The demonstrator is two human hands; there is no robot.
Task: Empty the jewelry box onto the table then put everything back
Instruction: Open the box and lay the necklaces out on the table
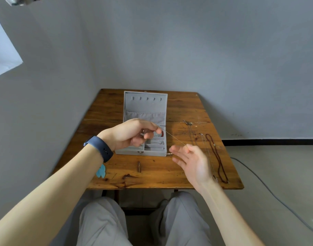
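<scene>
Apart, left hand [132, 133], right hand [191, 161], chain [175, 138]

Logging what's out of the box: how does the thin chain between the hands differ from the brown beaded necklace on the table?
The thin chain is pale and hair-fine; the brown beaded necklace is dark and thicker. The thin chain is stretched between the left hand and right hand; the brown beaded necklace lies slack on the table. Both are long strands.
</scene>
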